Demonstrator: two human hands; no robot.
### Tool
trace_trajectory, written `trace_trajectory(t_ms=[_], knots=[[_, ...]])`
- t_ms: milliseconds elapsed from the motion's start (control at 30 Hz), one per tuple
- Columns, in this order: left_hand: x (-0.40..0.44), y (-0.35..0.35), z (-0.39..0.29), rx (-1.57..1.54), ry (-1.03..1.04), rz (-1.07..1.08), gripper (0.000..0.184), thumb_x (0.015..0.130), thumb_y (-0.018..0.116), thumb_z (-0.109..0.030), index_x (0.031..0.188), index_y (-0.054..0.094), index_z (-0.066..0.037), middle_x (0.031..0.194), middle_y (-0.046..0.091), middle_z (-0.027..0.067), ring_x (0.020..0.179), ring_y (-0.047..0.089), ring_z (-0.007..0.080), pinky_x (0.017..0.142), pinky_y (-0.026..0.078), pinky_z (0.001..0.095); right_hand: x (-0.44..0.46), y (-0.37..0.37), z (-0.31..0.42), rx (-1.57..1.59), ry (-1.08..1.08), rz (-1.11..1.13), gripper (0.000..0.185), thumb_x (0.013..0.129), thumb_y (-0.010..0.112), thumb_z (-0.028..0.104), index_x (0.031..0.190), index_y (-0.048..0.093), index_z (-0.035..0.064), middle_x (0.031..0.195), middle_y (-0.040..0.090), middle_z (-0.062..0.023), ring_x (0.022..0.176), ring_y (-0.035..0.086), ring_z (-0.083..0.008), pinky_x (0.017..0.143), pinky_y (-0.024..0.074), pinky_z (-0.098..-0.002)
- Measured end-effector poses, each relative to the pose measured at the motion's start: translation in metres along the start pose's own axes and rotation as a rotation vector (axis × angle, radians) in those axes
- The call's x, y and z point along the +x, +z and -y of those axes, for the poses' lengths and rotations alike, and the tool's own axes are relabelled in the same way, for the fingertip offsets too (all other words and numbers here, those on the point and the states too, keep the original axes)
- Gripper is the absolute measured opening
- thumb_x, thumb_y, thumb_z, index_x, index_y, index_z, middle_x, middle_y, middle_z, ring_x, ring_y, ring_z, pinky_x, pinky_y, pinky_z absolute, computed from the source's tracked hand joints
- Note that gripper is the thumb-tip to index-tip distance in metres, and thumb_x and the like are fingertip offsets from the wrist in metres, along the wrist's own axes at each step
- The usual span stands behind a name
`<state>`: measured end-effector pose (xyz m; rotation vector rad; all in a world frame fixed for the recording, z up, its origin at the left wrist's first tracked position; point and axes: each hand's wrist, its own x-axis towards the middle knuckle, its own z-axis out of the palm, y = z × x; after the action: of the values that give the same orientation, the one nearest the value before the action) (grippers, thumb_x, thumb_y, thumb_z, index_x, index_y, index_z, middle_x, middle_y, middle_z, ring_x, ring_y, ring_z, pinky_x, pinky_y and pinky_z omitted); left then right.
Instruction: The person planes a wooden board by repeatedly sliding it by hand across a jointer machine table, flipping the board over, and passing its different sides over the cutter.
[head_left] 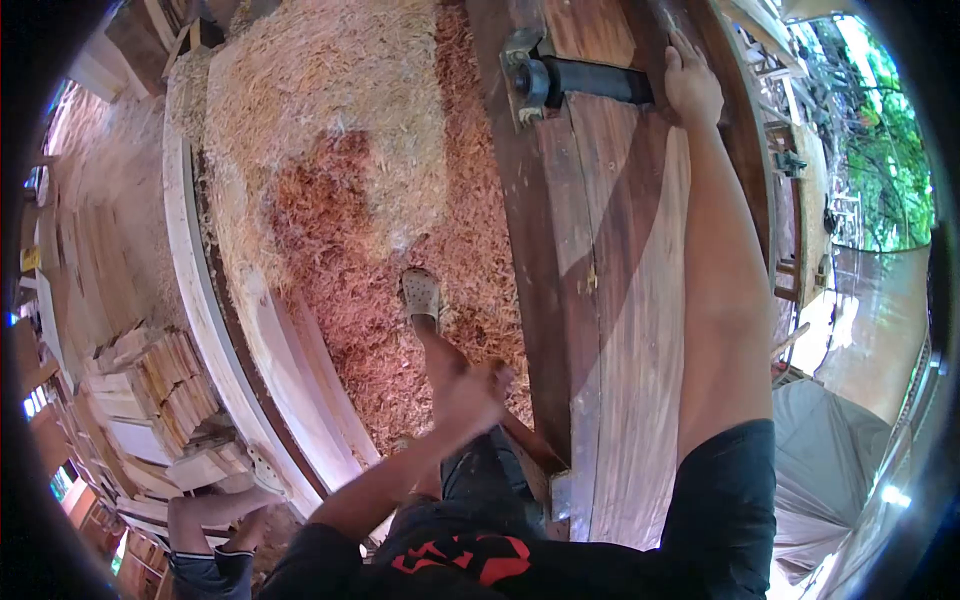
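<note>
Right hand (693, 85), upper right of the frame: your arm is stretched out nearly straight, fingers extended and loosely spread, palm down on the wooden counter (630, 350) near its dark outer rail (750, 170). Nothing gripped there; the hand lies on the wood just beside the right end of a black roller (605, 82). The roller's left end sits by a worn metal bracket (523, 75), upper centre.

Left hand (485, 388), just below centre: your elbow is bent, the hand in front of your body, blurred. Fingers look partly curled; cannot tell whether they hold anything or touch the counter's near left edge.

Counter runs from top centre-right to lower centre, long planks side by side. Left of it, pale and reddish wood shavings (320, 90) cover the ground; your clog (421, 292) stands in them. Lower left: stacked timber (165, 385), another person's bent leg (215, 515).
</note>
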<state>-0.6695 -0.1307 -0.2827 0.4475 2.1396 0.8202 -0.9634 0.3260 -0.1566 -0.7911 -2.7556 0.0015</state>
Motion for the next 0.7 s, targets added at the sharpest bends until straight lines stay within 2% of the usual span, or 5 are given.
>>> trace_trajectory(t_ms=[100,267,333,433,700], knots=[[0.081,-0.061,0.018,0.056,-0.262,0.03,0.04,0.099,0.058,-0.033,0.124,0.061,-0.002,0.117,0.067,0.0264,0.115,0.062,0.0455,0.089,0.052,0.0561,0.02,0.005,0.007,0.001,0.005,0.003,0.049,0.105,0.037,0.044,0.151,0.049,0.0301,0.159,0.045,0.0067,0.148,0.04,-0.0216,0.12,0.0343,-0.0451],[0.234,-0.037,0.094,0.56,0.649,-0.341,0.041,0.098,0.058,-0.031,0.131,0.061,-0.006,0.121,0.067,0.0232,0.126,0.055,0.042,0.104,0.047,0.0519,0.078,0.027,0.012,0.115,-0.048,-0.012,0.058,0.101,0.041,0.053,0.151,0.05,0.0242,0.158,0.046,-0.0044,0.148,0.039,-0.0288,0.119,0.0323,-0.0534],[0.286,-0.034,0.075,0.641,0.905,-0.203,0.04,0.1,0.057,-0.027,0.133,0.059,-0.005,0.121,0.068,0.0218,0.126,0.056,0.0399,0.104,0.048,0.0505,0.106,0.028,0.026,0.117,-0.036,-0.039,0.053,0.103,0.046,0.043,0.15,0.051,0.0195,0.15,0.051,-0.018,0.145,0.043,-0.0319,0.119,0.034,-0.0429],[0.348,-0.017,0.035,0.148,0.949,0.142,0.039,0.101,0.056,-0.025,0.134,0.058,-0.005,0.121,0.067,0.0205,0.123,0.057,0.0389,0.102,0.049,0.0495,0.167,0.06,0.021,0.156,-0.111,-0.062,0.045,0.104,0.048,0.033,0.145,0.056,0.0166,0.137,0.06,-0.026,0.133,0.055,-0.0367,0.113,0.0412,-0.0412],[0.488,0.017,0.003,0.459,0.927,0.149,0.042,0.1,0.055,-0.026,0.136,0.057,-0.005,0.131,0.062,0.0219,0.123,0.058,0.0401,0.1,0.05,0.0503,0.262,0.079,0.053,0.243,-0.188,-0.097,0.042,0.097,0.057,0.032,0.13,0.069,0.0092,0.118,0.071,-0.0254,0.114,0.067,-0.0383,0.099,0.0498,-0.0413]])
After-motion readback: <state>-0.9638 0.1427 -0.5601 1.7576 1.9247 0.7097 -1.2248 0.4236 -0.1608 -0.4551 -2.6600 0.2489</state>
